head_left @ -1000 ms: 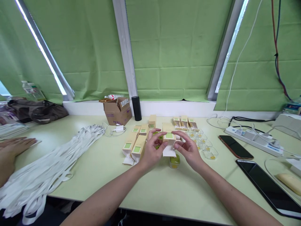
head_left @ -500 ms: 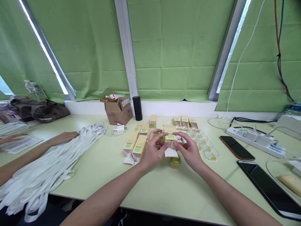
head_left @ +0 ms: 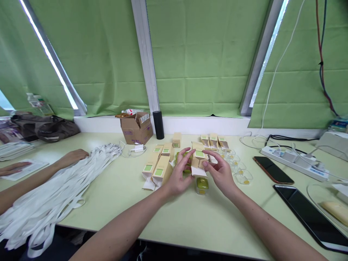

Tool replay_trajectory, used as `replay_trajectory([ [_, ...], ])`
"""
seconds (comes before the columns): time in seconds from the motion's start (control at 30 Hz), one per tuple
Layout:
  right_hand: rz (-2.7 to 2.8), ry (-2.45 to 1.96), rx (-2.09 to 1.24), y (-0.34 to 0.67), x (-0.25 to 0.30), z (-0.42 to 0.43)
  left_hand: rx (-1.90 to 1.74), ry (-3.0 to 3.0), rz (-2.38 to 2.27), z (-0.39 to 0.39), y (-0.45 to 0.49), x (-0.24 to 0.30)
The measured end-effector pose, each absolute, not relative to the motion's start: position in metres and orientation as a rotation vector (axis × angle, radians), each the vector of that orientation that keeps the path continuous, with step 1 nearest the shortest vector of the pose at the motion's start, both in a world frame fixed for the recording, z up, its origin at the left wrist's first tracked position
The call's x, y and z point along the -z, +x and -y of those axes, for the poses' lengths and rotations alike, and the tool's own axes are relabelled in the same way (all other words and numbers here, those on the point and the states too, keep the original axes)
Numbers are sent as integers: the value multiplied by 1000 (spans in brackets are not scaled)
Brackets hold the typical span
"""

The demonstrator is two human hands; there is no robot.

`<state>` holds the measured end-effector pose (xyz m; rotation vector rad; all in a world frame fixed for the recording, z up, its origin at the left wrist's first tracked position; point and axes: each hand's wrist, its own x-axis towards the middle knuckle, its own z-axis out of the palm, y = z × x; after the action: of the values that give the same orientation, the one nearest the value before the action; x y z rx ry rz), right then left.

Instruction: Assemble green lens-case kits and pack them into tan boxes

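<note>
A small tan carton (head_left: pixel 199 162) with a green square label and a white flap hanging at its near end is gripped by my right hand (head_left: pixel 221 174), thumb on the near side and fingers over the top. My left hand (head_left: pixel 178 175) is at the carton's left side, fingers spread and thumb apart from it; whether a fingertip touches it I cannot tell. Just below the flap, a small clear tub with a green lid (head_left: pixel 202 184) rests on the table. More green-lidded tubs (head_left: pixel 187 168) show partly behind my left fingers.
Similar cartons (head_left: pixel 161 170) stand left of my hands, with several more (head_left: pixel 214 142) behind. Clear plastic pieces (head_left: pixel 243 177) lie to the right, near phones (head_left: pixel 273 169) and a power strip (head_left: pixel 296 163). At left, a co-worker's hand (head_left: pixel 73 157) touches white straps (head_left: pixel 67 192).
My left thumb and fingers have come away from the carton and spread. The carton has shifted slightly right and tilted in my right hand. At far left, another hand has moved over a sheet.
</note>
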<state>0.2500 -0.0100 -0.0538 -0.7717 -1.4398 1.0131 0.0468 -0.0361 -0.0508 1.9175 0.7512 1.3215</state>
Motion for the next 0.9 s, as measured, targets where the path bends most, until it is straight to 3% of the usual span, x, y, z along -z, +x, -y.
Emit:
replay_trajectory([
  [0.9, 1525, -565, -1057, 244, 57, 22, -1417, 1502, -741, 46, 60, 36],
])
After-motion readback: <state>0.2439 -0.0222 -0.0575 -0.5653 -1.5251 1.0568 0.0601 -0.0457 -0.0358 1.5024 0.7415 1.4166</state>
